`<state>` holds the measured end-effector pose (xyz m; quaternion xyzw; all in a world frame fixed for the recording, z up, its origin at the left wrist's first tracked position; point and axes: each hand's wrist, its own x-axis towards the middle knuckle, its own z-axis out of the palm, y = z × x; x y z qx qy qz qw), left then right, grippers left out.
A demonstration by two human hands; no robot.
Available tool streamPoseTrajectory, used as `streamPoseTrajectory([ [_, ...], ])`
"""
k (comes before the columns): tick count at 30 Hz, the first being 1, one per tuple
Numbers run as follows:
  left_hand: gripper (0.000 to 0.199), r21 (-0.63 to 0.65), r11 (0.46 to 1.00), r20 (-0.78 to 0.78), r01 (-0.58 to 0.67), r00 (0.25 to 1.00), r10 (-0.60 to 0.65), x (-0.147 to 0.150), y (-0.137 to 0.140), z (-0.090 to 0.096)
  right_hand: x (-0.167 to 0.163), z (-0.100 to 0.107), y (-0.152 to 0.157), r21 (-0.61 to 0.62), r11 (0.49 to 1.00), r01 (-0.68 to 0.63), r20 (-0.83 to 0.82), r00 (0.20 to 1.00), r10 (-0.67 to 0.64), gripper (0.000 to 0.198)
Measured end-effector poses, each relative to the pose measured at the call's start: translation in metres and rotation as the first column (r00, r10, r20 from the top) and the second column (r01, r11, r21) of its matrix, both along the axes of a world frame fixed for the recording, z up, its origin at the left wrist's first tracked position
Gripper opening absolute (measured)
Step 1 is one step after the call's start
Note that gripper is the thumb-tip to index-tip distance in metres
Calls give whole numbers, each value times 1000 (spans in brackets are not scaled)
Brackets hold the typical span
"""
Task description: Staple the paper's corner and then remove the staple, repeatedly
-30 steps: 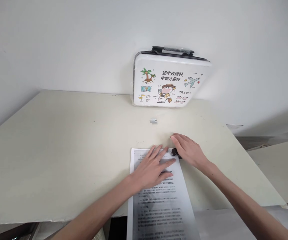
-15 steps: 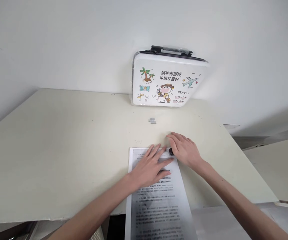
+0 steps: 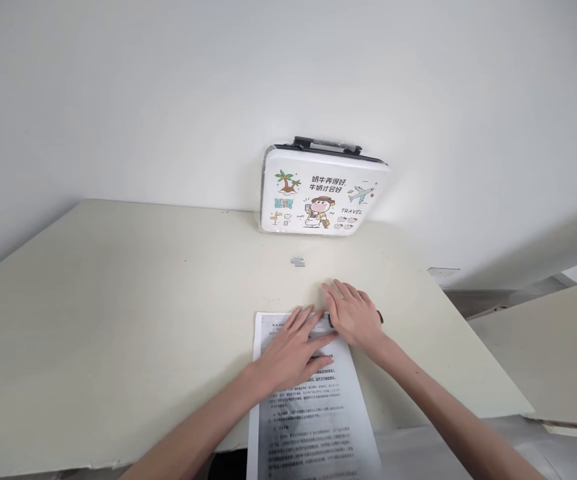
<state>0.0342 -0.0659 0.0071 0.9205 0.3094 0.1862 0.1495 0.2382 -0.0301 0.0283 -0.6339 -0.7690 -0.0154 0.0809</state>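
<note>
Printed sheets of paper lie at the table's front edge and hang over it. My left hand rests flat on their upper part, fingers spread, thumb apart. At the top right corner of the sheets, my right hand closes over a small black stapler. Most of the stapler is under the palm; only its dark ends show on either side. Its left end meets the paper close to my left fingertips. Several silver staple strips lie farther back on the table.
A white cartoon-printed case with a black handle stands at the back of the pale table, by the wall. Another pale surface is at the right, beyond a gap.
The camera view has shifted, so everything sits lower in the picture. Both hands keep their places on the paper and stapler; the stapler's right end now shows beside my right hand.
</note>
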Motion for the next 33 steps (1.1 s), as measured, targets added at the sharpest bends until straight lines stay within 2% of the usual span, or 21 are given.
streamPoseTrajectory([
  [3,47,14,1000,-3,-3,1000,3,-4,-1,1,11,0,-8,4,999,37,-249,968,-35,48],
  [5,46,26,1000,-9,-4,1000,4,-8,-2,3,20,-5,-17,22,998,60,-353,934,-48,50],
  [12,46,28,1000,-44,0,999,1,-21,3,5,47,-21,-40,129,979,156,-427,900,-87,48],
  [19,43,26,1000,-84,-13,996,15,-29,10,7,72,-28,-61,175,978,114,-471,882,-19,45],
  [24,41,53,999,-97,-13,995,18,-29,12,6,85,-34,-86,196,970,146,-517,855,-24,43],
  [28,41,74,997,-104,-10,994,18,-27,13,6,88,-34,-102,150,967,206,-617,784,-71,40],
  [33,40,81,996,-117,-20,993,29,-25,16,9,94,-32,-110,-48,946,319,-758,605,-243,43],
])
